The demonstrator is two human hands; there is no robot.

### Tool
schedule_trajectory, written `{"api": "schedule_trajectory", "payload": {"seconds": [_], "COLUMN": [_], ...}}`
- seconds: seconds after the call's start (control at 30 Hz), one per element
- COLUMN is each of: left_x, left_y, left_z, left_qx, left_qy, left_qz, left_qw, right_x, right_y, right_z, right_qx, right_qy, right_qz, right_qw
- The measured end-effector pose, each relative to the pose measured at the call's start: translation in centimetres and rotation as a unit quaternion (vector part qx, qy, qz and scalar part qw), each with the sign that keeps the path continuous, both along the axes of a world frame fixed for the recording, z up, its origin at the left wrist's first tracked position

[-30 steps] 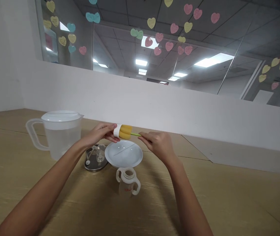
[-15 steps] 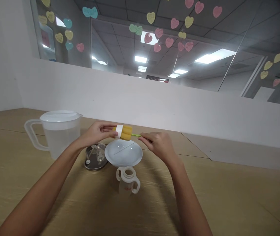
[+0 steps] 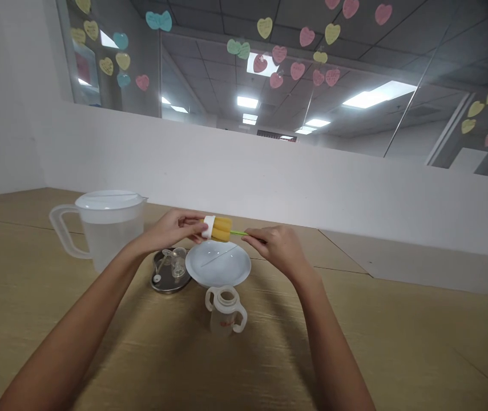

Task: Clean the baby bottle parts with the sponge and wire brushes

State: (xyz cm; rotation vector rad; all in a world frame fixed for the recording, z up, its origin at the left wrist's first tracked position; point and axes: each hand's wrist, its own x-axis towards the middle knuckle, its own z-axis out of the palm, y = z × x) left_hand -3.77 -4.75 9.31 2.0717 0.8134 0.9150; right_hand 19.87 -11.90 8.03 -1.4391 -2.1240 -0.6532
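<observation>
My left hand [image 3: 177, 228] is closed on a white ring-shaped collar [image 3: 209, 227] above the bowl. A yellow, ribbed sponge brush [image 3: 222, 229] passes through the collar, its head sticking out on the right. The brush's thin green handle is pinched in my right hand [image 3: 275, 245]. Beneath them stands a white bowl [image 3: 196, 274] with a thin straight line, perhaps a rod, across it. In front of the bowl, a translucent two-handled bottle [image 3: 224, 319] is upright with its mouth uncovered. My left fingers partly hide the collar and the brush's far end.
A lidded clear plastic pitcher [image 3: 113, 234] of water stands at the left. Between it and the bowl, a round metal tray [image 3: 165, 284] holds a clear dome-shaped piece [image 3: 178, 264] and a thin tube with a white end. Behind the wooden table rises a white wall [image 3: 247, 171].
The view has shifted slightly, moving everything a little to the right. Both hands keep their holds on the collar and the sponge brush, with hardly any other visible change.
</observation>
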Motion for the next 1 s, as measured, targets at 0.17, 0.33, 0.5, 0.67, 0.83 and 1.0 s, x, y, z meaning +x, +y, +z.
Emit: {"api": "schedule_trajectory", "payload": {"seconds": [0.17,0.33,0.5,0.67,0.83,1.0], "left_x": [0.0,0.4,0.4,0.3,0.3,0.3], "left_y": [-0.3,-0.6,-0.5,-0.7,-1.0,-1.0], "left_z": [0.2,0.2,0.3,0.3,0.5,0.6], "left_qx": [0.016,0.112,0.028,0.078,0.072,0.017], "left_qy": [-0.002,-0.041,-0.017,-0.033,-0.022,-0.029], "left_qz": [-0.02,-0.007,-0.008,-0.01,0.007,0.025], "left_qw": [1.0,0.993,0.999,0.996,0.997,0.999], "right_x": [0.0,0.4,0.2,0.3,0.4,0.1], "right_y": [0.0,0.2,-0.1,-0.2,-0.5,-0.8], "right_z": [0.0,0.1,0.2,0.4,0.4,0.5], "right_qx": [0.017,0.018,0.02,0.037,0.025,0.035], "right_qy": [-0.014,-0.01,-0.002,-0.015,-0.008,-0.011], "right_qz": [-0.01,-0.011,0.0,-0.013,-0.001,0.004], "right_qw": [1.0,1.0,1.0,0.999,1.0,0.999]}}
